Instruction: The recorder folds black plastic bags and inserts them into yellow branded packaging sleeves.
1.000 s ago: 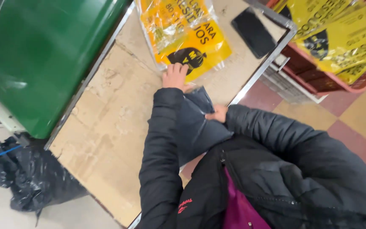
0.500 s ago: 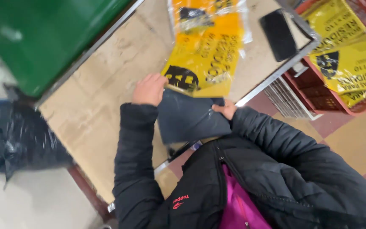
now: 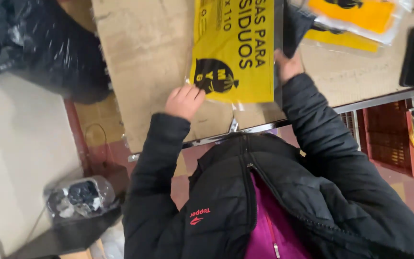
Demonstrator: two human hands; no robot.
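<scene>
- The cardboard-covered table (image 3: 154, 62) is the anchor here, metal edge toward the person.
- A yellow plastic packet (image 3: 233, 48) lies flat on it.
- Left hand (image 3: 184, 101) curls its fingers onto the packet's near corner.
- Right hand (image 3: 287, 64) grips the packet's right edge, can't tell how tight.
- Black bin bag (image 3: 34, 43) left of the table, red crate (image 3: 386, 139) to the right, tiled floor below.

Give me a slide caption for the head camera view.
Left hand and right hand hold a yellow plastic packet on a cardboard-covered table.
</scene>
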